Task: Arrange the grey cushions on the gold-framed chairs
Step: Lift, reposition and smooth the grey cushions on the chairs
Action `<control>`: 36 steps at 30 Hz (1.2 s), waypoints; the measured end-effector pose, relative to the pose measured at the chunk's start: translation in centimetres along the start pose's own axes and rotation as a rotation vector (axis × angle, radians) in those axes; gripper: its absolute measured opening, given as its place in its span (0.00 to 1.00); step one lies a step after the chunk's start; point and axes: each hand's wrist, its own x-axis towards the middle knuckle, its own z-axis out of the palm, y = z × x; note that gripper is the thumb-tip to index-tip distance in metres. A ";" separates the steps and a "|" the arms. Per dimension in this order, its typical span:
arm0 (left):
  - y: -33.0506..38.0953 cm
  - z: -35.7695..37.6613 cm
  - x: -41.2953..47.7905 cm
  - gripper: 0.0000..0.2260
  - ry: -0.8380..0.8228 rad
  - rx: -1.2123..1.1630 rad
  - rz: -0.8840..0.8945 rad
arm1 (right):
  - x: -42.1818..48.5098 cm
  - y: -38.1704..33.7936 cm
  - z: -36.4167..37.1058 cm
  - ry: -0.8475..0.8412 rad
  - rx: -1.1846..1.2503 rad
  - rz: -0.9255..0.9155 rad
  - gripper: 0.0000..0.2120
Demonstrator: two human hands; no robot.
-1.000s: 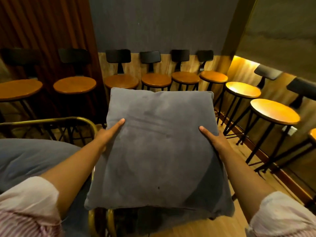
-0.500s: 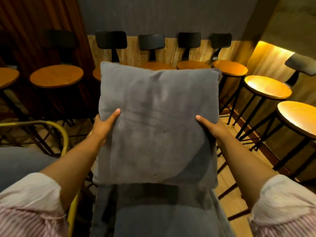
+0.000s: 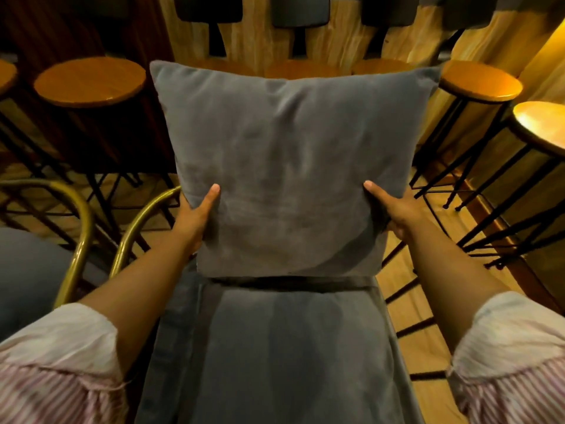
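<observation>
A square grey cushion (image 3: 287,160) stands upright at the back of a chair, its lower edge meeting the grey seat cushion (image 3: 284,356). My left hand (image 3: 195,218) grips its lower left edge, thumb on the front. My right hand (image 3: 388,209) grips the lower right edge the same way. The gold frame (image 3: 137,224) of this chair curves up on the left, mostly hidden behind the cushion. A second gold-framed chair (image 3: 78,237) with a grey cushion (image 3: 27,270) sits at the far left.
Round wooden bar stools with black legs and dark backrests line the wall behind, such as one at the left (image 3: 90,79) and two at the right (image 3: 481,82) (image 3: 541,127). Wooden floor (image 3: 406,301) shows to the right of the chair.
The cushion has tipped from lying tilted to standing upright against the chair back. My view has moved closer and lower over the seat; both hands kept their grip.
</observation>
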 end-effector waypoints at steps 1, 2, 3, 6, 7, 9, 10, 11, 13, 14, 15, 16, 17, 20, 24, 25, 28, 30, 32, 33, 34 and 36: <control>-0.9 0.2 0.5 0.36 0.006 0.005 0.016 | 0.6 0.8 0.1 0.005 0.007 -0.007 0.43; -1.7 0.4 0.9 0.35 0.014 0.007 0.034 | 1.4 1.7 0.2 0.005 0.010 -0.022 0.42; -2.3 0.5 1.3 0.35 0.022 0.019 0.047 | 1.9 2.5 0.2 0.014 0.015 -0.034 0.41; -3.9 1.0 2.7 0.34 0.044 0.072 0.062 | 3.1 5.1 0.3 0.047 0.005 -0.052 0.43; -4.5 1.2 3.0 0.35 0.041 0.094 0.074 | 3.4 6.1 0.4 0.048 -0.012 -0.049 0.45; -5.9 1.3 3.0 0.35 0.038 0.173 0.061 | 3.3 7.8 0.4 0.020 -0.064 -0.025 0.50; -6.7 1.2 2.9 0.35 0.043 0.206 0.033 | 3.2 8.8 0.4 0.003 -0.088 -0.004 0.50; -7.3 1.2 2.7 0.35 0.046 0.227 0.008 | 3.2 9.8 0.4 -0.005 -0.106 0.014 0.50; -8.1 1.1 2.2 0.34 0.062 0.256 0.003 | 3.2 10.6 0.2 -0.008 -0.144 0.010 0.48; -7.9 1.1 2.2 0.33 0.067 0.279 0.013 | 3.4 10.4 0.1 -0.003 -0.169 0.000 0.47; -7.6 1.0 2.3 0.32 0.072 0.293 0.029 | 3.7 10.1 0.1 0.000 -0.198 -0.008 0.46; -7.3 0.9 2.6 0.32 0.063 0.305 0.035 | 3.9 9.6 0.0 0.001 -0.222 -0.005 0.45; -7.1 0.8 2.9 0.32 0.050 0.317 0.047 | 4.2 9.4 -0.1 -0.004 -0.231 0.003 0.46; -7.2 0.2 3.5 0.32 0.007 0.377 0.034 | 4.7 10.0 -0.6 -0.003 -0.256 0.075 0.49; -8.6 -0.1 4.3 0.36 -0.065 0.494 -0.224 | 4.8 12.6 -0.5 0.020 -0.251 0.118 0.48; -8.7 -0.1 4.5 0.37 -0.072 0.491 -0.252 | 4.7 12.9 -0.3 0.037 -0.239 0.117 0.49; -8.5 0.3 3.8 0.37 -0.037 0.471 -0.253 | 4.1 13.1 0.3 0.064 -0.195 0.103 0.47; -8.1 0.2 2.5 0.35 -0.043 0.422 -0.220 | 3.0 13.1 0.5 0.083 -0.180 0.052 0.43; -7.6 -0.2 0.6 0.37 -0.109 0.393 -0.250 | 0.8 12.7 0.4 0.047 -0.195 0.012 0.40; -7.3 -0.4 -0.5 0.37 -0.165 0.406 -0.275 | 0.0 12.9 0.1 0.014 -0.219 -0.003 0.40; -6.7 -0.7 -1.7 0.36 -0.222 0.443 -0.283 | -1.2 12.6 -0.2 -0.023 -0.252 -0.013 0.39; -5.5 -1.2 -4.5 0.39 -0.336 0.525 -0.297 | -3.4 12.4 -0.6 -0.094 -0.308 -0.032 0.30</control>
